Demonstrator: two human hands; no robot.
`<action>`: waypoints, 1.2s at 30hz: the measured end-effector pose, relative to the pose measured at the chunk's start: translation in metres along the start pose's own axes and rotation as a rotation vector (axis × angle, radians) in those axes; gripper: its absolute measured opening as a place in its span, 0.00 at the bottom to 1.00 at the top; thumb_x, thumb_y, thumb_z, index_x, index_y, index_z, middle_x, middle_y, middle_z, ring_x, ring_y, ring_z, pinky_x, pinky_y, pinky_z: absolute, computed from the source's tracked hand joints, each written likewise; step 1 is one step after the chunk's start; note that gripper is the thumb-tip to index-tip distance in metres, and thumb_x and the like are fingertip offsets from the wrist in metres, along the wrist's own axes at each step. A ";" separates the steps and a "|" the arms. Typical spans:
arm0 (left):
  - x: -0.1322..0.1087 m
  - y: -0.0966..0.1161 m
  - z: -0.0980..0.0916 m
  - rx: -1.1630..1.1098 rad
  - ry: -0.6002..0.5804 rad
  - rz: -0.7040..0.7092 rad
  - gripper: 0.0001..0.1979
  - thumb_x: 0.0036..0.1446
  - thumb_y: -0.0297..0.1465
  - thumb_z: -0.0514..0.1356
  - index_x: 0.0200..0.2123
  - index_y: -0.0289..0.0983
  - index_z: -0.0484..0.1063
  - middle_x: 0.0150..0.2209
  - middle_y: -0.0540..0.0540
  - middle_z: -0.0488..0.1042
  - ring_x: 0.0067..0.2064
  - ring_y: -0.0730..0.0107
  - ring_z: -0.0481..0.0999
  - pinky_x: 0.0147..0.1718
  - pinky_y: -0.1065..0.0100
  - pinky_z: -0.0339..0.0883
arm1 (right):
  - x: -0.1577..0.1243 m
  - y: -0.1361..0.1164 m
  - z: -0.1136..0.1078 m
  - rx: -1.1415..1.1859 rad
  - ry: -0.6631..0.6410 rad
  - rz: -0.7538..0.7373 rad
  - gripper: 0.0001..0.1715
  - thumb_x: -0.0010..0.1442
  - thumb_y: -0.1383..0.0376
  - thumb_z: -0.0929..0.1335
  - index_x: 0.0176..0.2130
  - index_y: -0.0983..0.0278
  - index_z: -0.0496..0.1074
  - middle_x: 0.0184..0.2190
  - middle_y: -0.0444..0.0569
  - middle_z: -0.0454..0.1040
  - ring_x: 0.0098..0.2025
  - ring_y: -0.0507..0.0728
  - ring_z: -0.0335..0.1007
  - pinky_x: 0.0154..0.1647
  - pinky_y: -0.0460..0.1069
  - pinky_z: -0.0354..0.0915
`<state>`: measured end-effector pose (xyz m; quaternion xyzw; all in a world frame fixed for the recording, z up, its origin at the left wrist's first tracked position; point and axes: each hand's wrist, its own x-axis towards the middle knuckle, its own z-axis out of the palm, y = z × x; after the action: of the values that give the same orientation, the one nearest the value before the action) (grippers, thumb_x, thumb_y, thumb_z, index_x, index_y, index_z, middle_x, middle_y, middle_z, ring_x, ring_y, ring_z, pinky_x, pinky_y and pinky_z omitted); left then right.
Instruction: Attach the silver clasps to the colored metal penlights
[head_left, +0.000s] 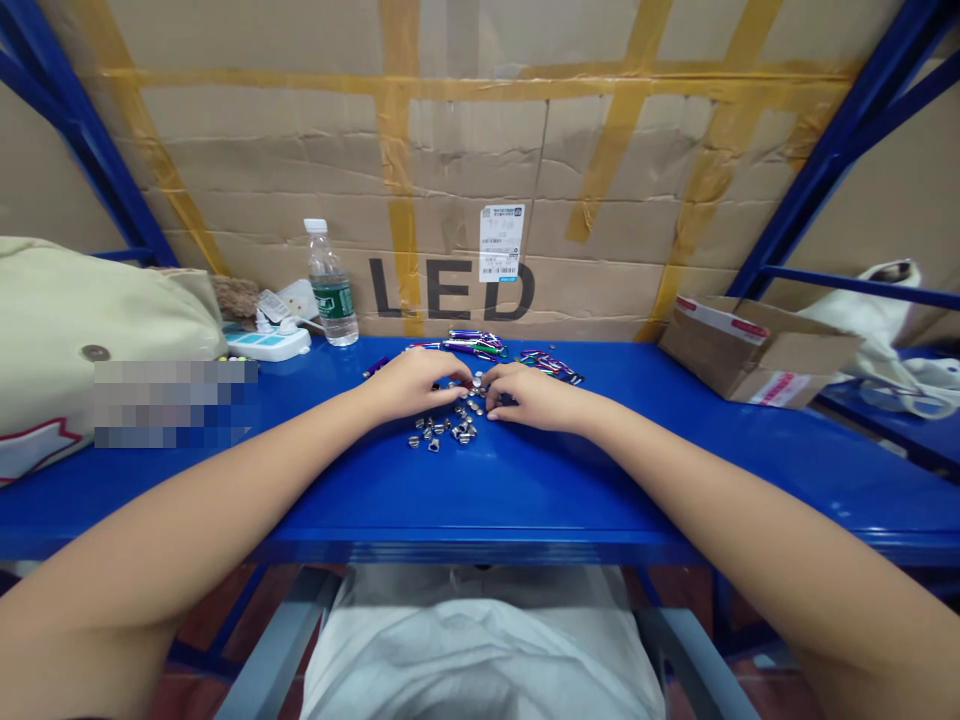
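At the blue desk point(487, 500), the left hand point(416, 383) and right hand point(534, 398) face each other, half-curled; I can't tell what, if anything, either grips; coloured metallic items point(474, 346) lie farther off, seemingly out of the way; small metal pieces point(465, 433) lie between and nearer, probably for easy reach.

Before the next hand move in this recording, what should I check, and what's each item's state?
1. Left hand and right hand in view: ok.
2. Small metal pieces close to both hands: ok.
3. Pieces in one tight pile: not ok, scattered on the blue table.
4. Either hand's grip on a piece: cannot tell, too small.
5. Bottle upright, capped: ok.
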<state>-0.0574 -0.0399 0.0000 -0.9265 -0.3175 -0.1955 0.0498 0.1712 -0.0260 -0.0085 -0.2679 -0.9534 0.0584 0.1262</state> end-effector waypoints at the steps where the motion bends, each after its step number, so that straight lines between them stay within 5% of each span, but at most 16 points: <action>1: 0.000 0.000 0.000 -0.007 0.002 -0.001 0.10 0.60 0.34 0.57 0.41 0.39 0.74 0.40 0.48 0.78 0.42 0.67 0.76 0.42 0.68 0.64 | 0.000 0.001 0.000 0.016 0.004 0.005 0.04 0.56 0.68 0.71 0.34 0.63 0.77 0.44 0.52 0.74 0.48 0.59 0.70 0.52 0.54 0.64; 17: 0.000 0.000 -0.001 -0.007 0.001 0.033 0.09 0.60 0.35 0.57 0.41 0.39 0.75 0.40 0.49 0.79 0.40 0.69 0.77 0.42 0.69 0.64 | -0.002 0.014 -0.001 -0.071 0.040 0.092 0.09 0.54 0.65 0.72 0.37 0.64 0.78 0.47 0.55 0.73 0.51 0.62 0.69 0.54 0.55 0.64; 24: 0.001 0.002 -0.002 0.008 -0.013 0.020 0.09 0.60 0.35 0.57 0.41 0.39 0.75 0.40 0.49 0.79 0.40 0.68 0.77 0.40 0.69 0.65 | -0.002 0.017 -0.003 -0.066 0.003 0.156 0.04 0.56 0.68 0.70 0.33 0.64 0.78 0.39 0.52 0.75 0.45 0.59 0.71 0.50 0.53 0.65; 36: 0.000 0.002 0.001 0.007 -0.028 0.039 0.09 0.60 0.34 0.58 0.42 0.40 0.75 0.40 0.49 0.79 0.42 0.67 0.77 0.41 0.68 0.65 | -0.002 0.005 0.000 -0.126 -0.007 0.083 0.05 0.56 0.70 0.68 0.35 0.65 0.74 0.43 0.55 0.74 0.45 0.60 0.70 0.49 0.54 0.65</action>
<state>-0.0557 -0.0412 -0.0004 -0.9350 -0.3009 -0.1803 0.0521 0.1749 -0.0231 -0.0098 -0.3142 -0.9437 0.0046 0.1033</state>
